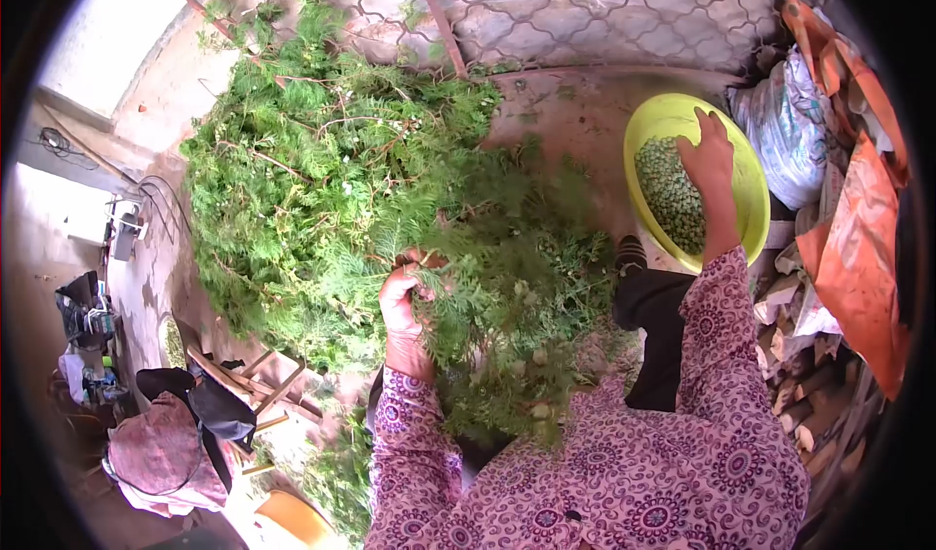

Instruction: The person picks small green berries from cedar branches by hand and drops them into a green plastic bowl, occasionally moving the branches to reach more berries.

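Observation:
My left hand (pixel 400 296) is closed around a green, feathery evergreen branch (pixel 507 296), whose foliage hangs across my lap. My right hand (pixel 712 160) reaches over the yellow-green basin (pixel 753 204), its fingers apart and nothing visible between them. Many small, round, pale green cones (pixel 668 194) lie in the basin. A large heap of cut evergreen branches (pixel 292 189) spreads over the floor in front of my left hand, up to the wire mesh.
Wire mesh (pixel 585 14) runs along the far side. White sacks (pixel 780 126), an orange sheet (pixel 853 267) and stacked firewood (pixel 819 404) line the right. At lower left are a wooden stool (pixel 278 394), a cloth-covered item (pixel 161 452) and an orange-yellow container (pixel 297 516).

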### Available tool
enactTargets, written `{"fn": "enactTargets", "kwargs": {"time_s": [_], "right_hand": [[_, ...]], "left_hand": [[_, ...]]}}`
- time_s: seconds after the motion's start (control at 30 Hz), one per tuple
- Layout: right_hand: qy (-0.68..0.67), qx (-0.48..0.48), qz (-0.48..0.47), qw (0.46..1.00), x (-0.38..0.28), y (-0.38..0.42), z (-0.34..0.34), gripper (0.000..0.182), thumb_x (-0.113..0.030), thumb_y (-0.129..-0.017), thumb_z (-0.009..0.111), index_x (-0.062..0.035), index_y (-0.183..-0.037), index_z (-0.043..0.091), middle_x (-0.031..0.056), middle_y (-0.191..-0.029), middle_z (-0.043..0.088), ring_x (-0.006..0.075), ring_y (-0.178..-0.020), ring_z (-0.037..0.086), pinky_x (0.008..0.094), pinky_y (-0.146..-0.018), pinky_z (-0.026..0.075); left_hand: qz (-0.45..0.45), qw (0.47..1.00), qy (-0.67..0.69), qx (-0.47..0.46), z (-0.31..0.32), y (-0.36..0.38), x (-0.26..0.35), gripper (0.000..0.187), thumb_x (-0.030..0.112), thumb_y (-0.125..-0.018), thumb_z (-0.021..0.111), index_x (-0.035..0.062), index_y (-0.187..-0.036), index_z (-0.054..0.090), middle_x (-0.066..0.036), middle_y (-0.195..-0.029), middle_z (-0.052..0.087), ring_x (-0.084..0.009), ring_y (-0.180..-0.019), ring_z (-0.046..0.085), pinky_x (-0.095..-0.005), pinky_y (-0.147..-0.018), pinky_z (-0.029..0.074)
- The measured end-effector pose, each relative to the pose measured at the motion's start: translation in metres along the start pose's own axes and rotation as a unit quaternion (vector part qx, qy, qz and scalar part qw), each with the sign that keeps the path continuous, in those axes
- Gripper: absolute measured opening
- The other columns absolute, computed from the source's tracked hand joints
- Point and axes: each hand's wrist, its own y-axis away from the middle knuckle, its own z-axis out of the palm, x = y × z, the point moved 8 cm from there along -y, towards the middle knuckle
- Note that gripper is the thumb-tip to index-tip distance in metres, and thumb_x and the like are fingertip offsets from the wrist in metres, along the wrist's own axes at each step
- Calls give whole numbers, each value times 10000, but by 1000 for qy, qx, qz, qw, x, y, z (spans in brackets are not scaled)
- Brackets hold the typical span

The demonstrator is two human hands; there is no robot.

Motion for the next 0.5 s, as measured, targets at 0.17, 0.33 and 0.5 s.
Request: {"fn": "enactTargets", "kwargs": {"time_s": [0.17, 0.33, 0.5], "right_hand": [[-363, -376, 9, 853, -83, 27, 5, 470, -215, -721, 613, -17, -1133, 503, 174, -1069, 547, 252, -1007, 526, 321, -852, 412], [-597, -619, -57, 507, -200, 105, -23, 444, -175, -719, 649, 13, -1100, 520, 88, -977, 579, 142, -871, 548, 279, -769, 447], [-588, -658, -113, 456, -228, 128, -34, 438, -168, -720, 646, 6, -1102, 520, 77, -960, 574, 131, -862, 540, 272, -762, 445]], "left_hand": [[42, 998, -22, 31, -4, -7, 6, 318, 127, -698, 524, -8, -982, 480, -106, -757, 554, -150, -533, 457, -349, -555, 481], [43, 995, -17, 88, 2, -9, 0, 338, 120, -685, 532, -4, -996, 489, -92, -808, 558, -154, -560, 471, -326, -552, 466], [29, 989, -13, 144, -9, -8, -6, 322, 118, -673, 548, 11, -975, 513, -70, -803, 558, -153, -590, 486, -301, -574, 456]]}}
